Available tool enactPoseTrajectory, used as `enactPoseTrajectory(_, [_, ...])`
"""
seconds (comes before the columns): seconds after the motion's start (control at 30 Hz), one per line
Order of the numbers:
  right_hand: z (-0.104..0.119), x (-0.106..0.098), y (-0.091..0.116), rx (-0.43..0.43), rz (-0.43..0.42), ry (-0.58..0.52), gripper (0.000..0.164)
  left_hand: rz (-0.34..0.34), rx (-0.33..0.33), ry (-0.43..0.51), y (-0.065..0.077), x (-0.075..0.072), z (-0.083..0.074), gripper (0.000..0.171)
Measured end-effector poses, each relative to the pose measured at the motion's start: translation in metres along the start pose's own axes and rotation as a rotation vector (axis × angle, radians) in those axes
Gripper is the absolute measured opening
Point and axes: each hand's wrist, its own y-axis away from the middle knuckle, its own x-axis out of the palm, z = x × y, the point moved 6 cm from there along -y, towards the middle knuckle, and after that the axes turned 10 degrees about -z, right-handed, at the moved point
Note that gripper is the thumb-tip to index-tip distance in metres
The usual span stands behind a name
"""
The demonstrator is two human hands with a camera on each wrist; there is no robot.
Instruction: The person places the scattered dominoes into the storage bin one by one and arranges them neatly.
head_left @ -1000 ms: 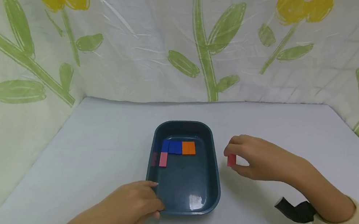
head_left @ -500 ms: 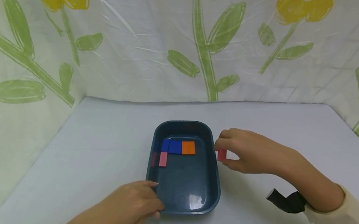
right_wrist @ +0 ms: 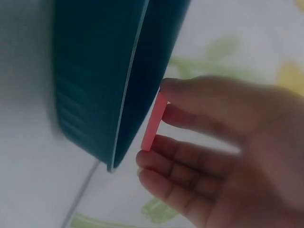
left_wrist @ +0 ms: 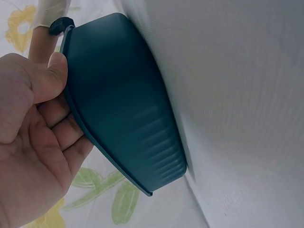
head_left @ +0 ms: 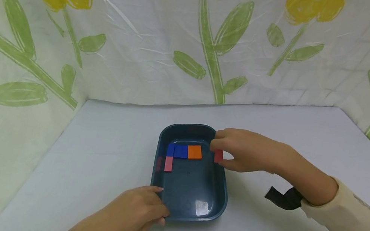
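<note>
A dark teal tray (head_left: 193, 199) stands on the table, and my left hand (head_left: 136, 210) grips its near left rim. In the left wrist view the thumb and curled fingers of that hand (left_wrist: 42, 109) meet at the rim of the tray (left_wrist: 118, 90). My right hand (head_left: 245, 150) pinches a small flat pink-red tile (head_left: 218, 156) over the tray's right rim. The right wrist view shows this tile (right_wrist: 155, 122) edge-on between thumb and fingertips. On the tray floor lie blue tiles (head_left: 180, 151), an orange tile (head_left: 195, 152) to their right and a pink tile (head_left: 168, 164) just below the left one.
The white table (head_left: 110, 149) spreads around the tray. A white sheet (head_left: 126, 64) painted with yellow flowers and green leaves hangs behind and at both sides. A black strap (head_left: 284, 197) sticks out from the right wrist.
My right hand has moved left with the pink-red tile, from beside the tray to above its right rim. The left hand, the tray and the tiles in it have not moved.
</note>
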Motion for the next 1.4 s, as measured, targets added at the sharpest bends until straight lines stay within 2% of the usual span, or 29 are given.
enactPoseTrajectory(0.27, [0.003, 0.007, -0.018, 0.002, 0.079, -0.003, 0.016, -0.024, 0.049, -0.017, 0.000, 0.000, -0.002, 0.003])
enactPoseTrajectory(0.4, [0.005, 0.008, -0.028, -0.005, 0.100, 0.007, 0.018, -0.018, 0.032, -0.010, 0.000, 0.001, 0.000, 0.003])
enactPoseTrajectory(0.6, [0.010, 0.009, -0.040, -0.054, 0.114, 0.018, 0.016, -0.027, 0.045, -0.006, 0.000, 0.000, -0.001, 0.004])
enactPoseTrajectory(0.77, [0.017, 0.014, -0.051, -0.078, 0.157, 0.042, 0.015, -0.036, 0.051, -0.014, 0.000, -0.001, -0.002, 0.005])
enactPoseTrajectory(1.1, [0.025, 0.042, -0.074, -0.079, 0.266, 0.068, 0.010, -0.050, 0.052, -0.002, 0.001, -0.001, -0.001, 0.009])
enactPoseTrajectory(1.27, [0.024, 0.057, -0.081, -0.047, 0.308, 0.041, 0.008, -0.087, 0.087, -0.012, 0.001, -0.001, -0.002, 0.011])
enactPoseTrajectory(1.4, [0.025, 0.060, -0.086, -0.058, 0.326, 0.039, 0.008, -0.108, 0.114, -0.028, 0.002, -0.002, -0.003, 0.012])
